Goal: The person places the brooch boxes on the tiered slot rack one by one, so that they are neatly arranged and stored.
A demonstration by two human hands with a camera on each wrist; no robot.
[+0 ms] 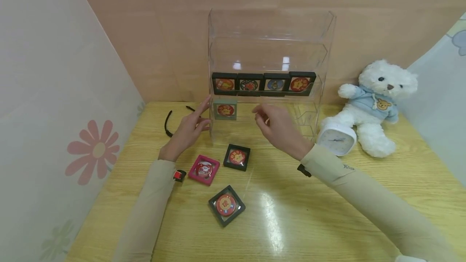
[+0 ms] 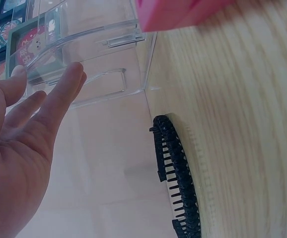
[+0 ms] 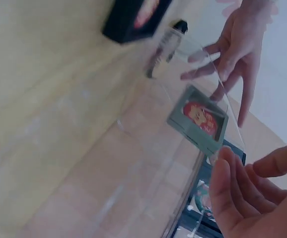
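A clear acrylic tiered rack (image 1: 271, 43) stands against the back wall. One tier holds a row of black-framed badge cases (image 1: 249, 85). Below them, at the left end of a lower tier, sits a grey-green framed case (image 1: 225, 110) with a red round badge, seen also in the right wrist view (image 3: 199, 119). My left hand (image 1: 187, 130) rests at the rack's left side panel, fingers extended along it. My right hand (image 1: 278, 128) hovers before the lower tier, right of the grey-green case, its fingers loosely bent with nothing between them.
On the wooden table before the rack lie a pink case (image 1: 204, 170) and two black cases, one nearer the rack (image 1: 237, 157) and one further forward (image 1: 227, 206). A black hair comb band (image 2: 178, 178) is left of the rack. A white clock (image 1: 336, 139) and teddy bear (image 1: 378, 108) stand right.
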